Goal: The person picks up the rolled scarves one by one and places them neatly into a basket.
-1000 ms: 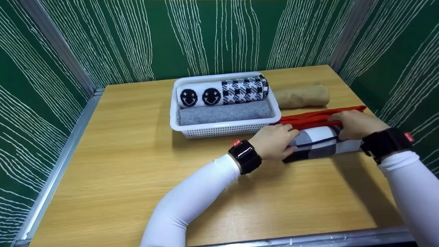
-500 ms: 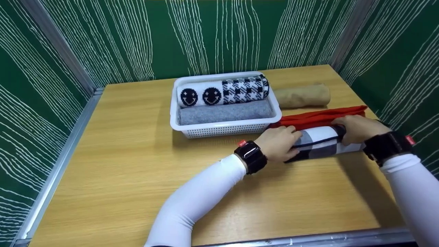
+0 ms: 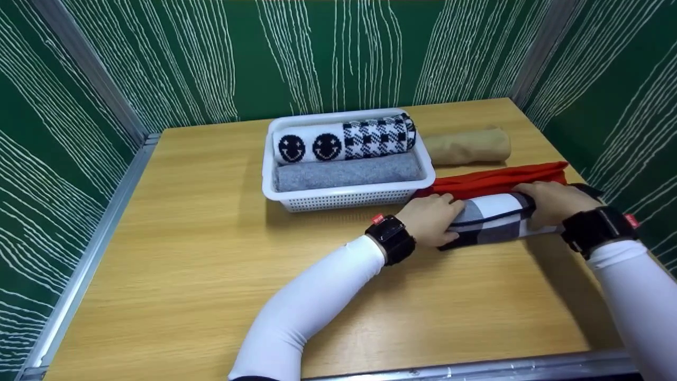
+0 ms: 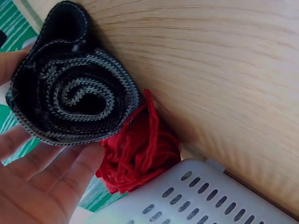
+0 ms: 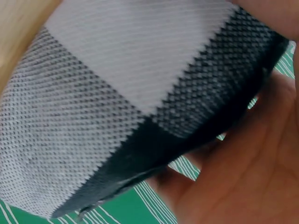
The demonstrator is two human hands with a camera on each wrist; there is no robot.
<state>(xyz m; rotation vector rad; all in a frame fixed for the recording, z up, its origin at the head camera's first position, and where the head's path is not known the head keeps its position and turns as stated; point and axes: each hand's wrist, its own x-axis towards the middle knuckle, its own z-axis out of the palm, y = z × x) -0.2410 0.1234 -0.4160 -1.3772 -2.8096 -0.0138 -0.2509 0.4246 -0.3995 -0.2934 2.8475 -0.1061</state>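
Note:
A rolled scarf (image 3: 494, 218) in black, grey and white checks lies on the right side of the table. My left hand (image 3: 429, 219) grips its left end, fingers over the top and thumb on the near side. In the left wrist view the spiral end of the roll shows between thumb and fingers (image 4: 56, 168). At the other end, my right hand (image 3: 558, 203) holds the roll; in the right wrist view its fingers pass behind the cloth. A red scarf (image 3: 492, 181), tasselled at one end, lies just behind the checked one.
A white perforated basket (image 3: 349, 198) stands left of the red scarf. It holds a grey roll (image 3: 349, 173) and a black-and-white patterned roll (image 3: 312, 145) with face motifs. Behind the red scarf lies a tan roll (image 3: 468, 146). Green walls enclose the table's back and sides.
Both hands have shifted slightly to the right along the checked scarf. My right hand has also come a little nearer. The basket and the other rolls look the same.

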